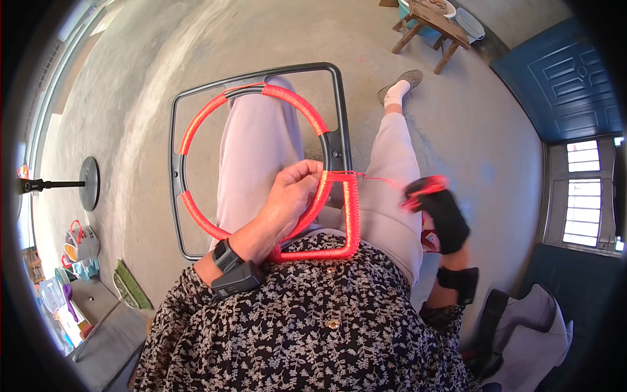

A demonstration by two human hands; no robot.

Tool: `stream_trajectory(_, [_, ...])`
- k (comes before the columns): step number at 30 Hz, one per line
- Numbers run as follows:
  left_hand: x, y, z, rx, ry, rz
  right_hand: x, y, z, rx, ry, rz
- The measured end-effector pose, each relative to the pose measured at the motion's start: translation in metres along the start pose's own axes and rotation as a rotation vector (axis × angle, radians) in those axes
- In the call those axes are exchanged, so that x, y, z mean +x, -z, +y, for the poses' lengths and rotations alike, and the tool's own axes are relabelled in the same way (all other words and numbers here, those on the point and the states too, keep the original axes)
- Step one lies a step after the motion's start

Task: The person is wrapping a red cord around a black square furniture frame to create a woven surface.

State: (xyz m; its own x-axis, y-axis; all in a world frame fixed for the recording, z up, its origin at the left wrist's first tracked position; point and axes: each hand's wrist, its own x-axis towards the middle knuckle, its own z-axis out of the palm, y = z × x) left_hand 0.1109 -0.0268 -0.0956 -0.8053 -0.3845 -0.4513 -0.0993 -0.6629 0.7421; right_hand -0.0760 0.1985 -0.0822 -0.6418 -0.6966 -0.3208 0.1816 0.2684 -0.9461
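A black square frame with a ring inside it (345, 111) lies across my lap. Glossy red cord (353, 219) is wound tightly round parts of the ring and round the frame's near right corner; other stretches stay bare black. My left hand (297, 189) is closed, pinching the ring's right side beside the place where the cord crosses to the outer bar. From there a thin strand runs right to my right hand (444, 215). That hand wears a black glove, is smeared by motion, and holds a red bundle of cord.
A wooden stool (434, 26) and basins stand at the far right, near a blue door (562, 78). At left are a round black stand base (90, 183), a green broom (130, 285) and a low table (108, 333) with items. A grey cloth-covered thing (532, 333) sits at lower right.
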Motion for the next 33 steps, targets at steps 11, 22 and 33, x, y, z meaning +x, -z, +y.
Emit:
stream_trajectory(11, [0.006,-0.001,-0.005,0.065,0.023,-0.043,0.066,-0.095,0.015,-0.174,0.151,-0.353])
stream_trajectory(22, [-0.002,-0.006,0.003,0.029,0.113,-0.038,0.08,-0.095,0.021,-0.12,0.09,-0.415])
stream_trajectory(33, [-0.015,-0.023,0.011,0.334,-0.548,0.117,0.042,-0.114,-0.039,-0.597,0.727,0.004])
